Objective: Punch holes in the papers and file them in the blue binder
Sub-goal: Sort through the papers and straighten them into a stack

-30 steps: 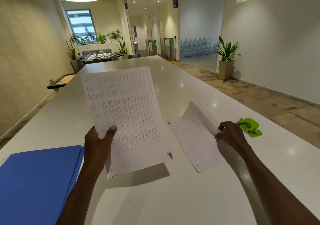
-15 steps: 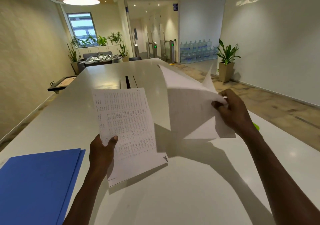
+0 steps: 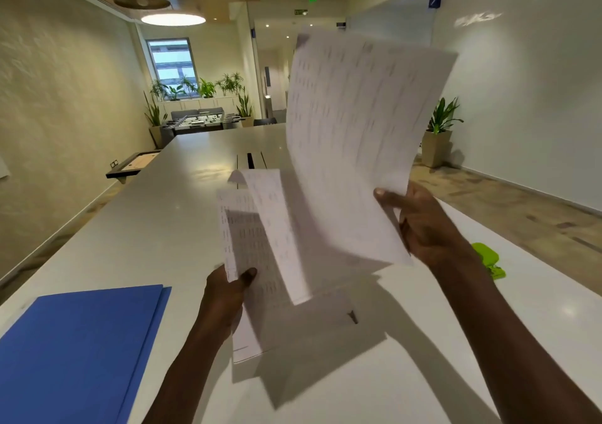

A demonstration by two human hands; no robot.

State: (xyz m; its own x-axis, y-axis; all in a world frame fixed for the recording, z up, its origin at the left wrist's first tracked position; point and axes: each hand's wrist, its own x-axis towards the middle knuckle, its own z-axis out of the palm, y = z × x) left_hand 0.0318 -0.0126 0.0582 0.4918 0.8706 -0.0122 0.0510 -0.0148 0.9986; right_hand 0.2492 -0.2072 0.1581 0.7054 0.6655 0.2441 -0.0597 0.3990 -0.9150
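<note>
Holding printed sheets in both hands above the white table (image 3: 130, 228).
Left hand (image 3: 224, 296) pinches a curling sheet (image 3: 260, 247) by thumb at its left edge; right hand (image 3: 426, 228) grips a larger, blurred sheet (image 3: 355, 137). Blue binder (image 3: 75, 352) lies flat left of the left hand; green hole punch (image 3: 488, 260) sits behind the right wrist.

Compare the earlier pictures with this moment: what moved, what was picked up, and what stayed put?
The right hand lifted the second sheet off the table and swung it up over the papers gripped by the left hand. Those papers now curl at the top. The blue binder and green hole punch stayed put.
</note>
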